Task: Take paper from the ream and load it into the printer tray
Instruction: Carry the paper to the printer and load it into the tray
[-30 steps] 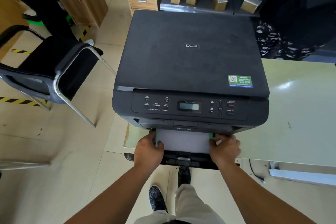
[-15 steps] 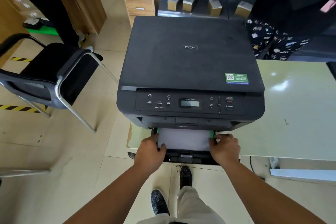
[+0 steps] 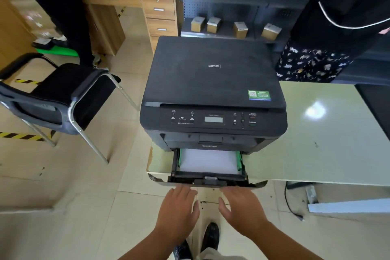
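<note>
A black printer (image 3: 213,82) stands at the left end of a pale green table (image 3: 316,143). Its paper tray (image 3: 207,180) is pulled partly out at the front, over the table's edge. White paper (image 3: 207,161) lies flat in the tray between green guides. My left hand (image 3: 178,211) and my right hand (image 3: 240,207) hover just below the tray's front lip, fingers apart, holding nothing. The fingertips are close to the lip; I cannot tell if they touch it. No ream is in view.
A black chair with a metal frame (image 3: 61,99) stands on the floor to the left. Wooden drawers (image 3: 160,15) and a dark shelf with several small boxes (image 3: 238,27) are behind the printer. Two people (image 3: 329,34) stand at the back. A cable (image 3: 292,205) hangs under the table.
Both hands let go of the paper's sides in the tray and drew back below the tray's front lip. The view pulled back from the printer.
</note>
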A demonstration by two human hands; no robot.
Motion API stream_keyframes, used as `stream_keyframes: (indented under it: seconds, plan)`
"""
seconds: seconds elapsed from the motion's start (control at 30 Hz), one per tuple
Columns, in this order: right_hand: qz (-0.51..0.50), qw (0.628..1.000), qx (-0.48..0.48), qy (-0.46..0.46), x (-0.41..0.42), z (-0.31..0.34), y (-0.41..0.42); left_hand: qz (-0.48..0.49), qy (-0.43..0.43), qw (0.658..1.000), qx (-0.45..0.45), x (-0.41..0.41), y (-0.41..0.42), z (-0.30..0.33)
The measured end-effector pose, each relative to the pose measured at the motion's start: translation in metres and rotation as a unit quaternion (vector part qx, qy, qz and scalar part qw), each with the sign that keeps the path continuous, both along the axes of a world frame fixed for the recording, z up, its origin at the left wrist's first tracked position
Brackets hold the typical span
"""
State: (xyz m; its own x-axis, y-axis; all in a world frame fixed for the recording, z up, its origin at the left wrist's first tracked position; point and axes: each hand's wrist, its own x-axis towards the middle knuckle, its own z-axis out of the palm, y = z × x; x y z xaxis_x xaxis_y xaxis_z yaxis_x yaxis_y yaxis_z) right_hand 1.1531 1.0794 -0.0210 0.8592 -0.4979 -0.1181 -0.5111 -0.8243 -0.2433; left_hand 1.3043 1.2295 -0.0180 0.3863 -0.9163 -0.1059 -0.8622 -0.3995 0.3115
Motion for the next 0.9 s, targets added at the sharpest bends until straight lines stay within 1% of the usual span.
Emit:
stream_keyframes:
  seconds: [0.07,0.2,0.43,0.5,0.6,0.7,0.9]
  plan:
    - [0.006,0.999,-0.002,0.037,0.001,0.002,-0.002,0.002,-0.006,1.0,0.029,-0.003,0.001,-0.004]
    - [0.002,0.999,0.002,0.047,0.001,0.004,-0.002,0.006,0.001,0.998,0.062,-0.002,-0.004,-0.002]
    - [0.005,0.999,-0.001,0.042,0.011,0.0,-0.023,0.039,0.007,0.997,0.065,-0.002,-0.029,0.003]
    - [-0.001,0.999,0.008,0.049,0.017,0.002,-0.029,0.052,0.022,0.996,0.074,0.003,-0.039,0.008]
    - [-0.02,0.998,0.029,0.052,0.026,0.005,-0.038,0.056,0.015,0.995,0.081,0.012,-0.051,0.011]
    - [-0.029,0.997,0.045,0.055,0.037,0.007,-0.049,0.058,0.01,0.996,0.071,0.023,-0.063,0.01]
    - [-0.049,0.995,0.071,0.06,0.048,0.007,-0.052,0.06,0.034,0.996,0.063,0.037,-0.074,0.002]
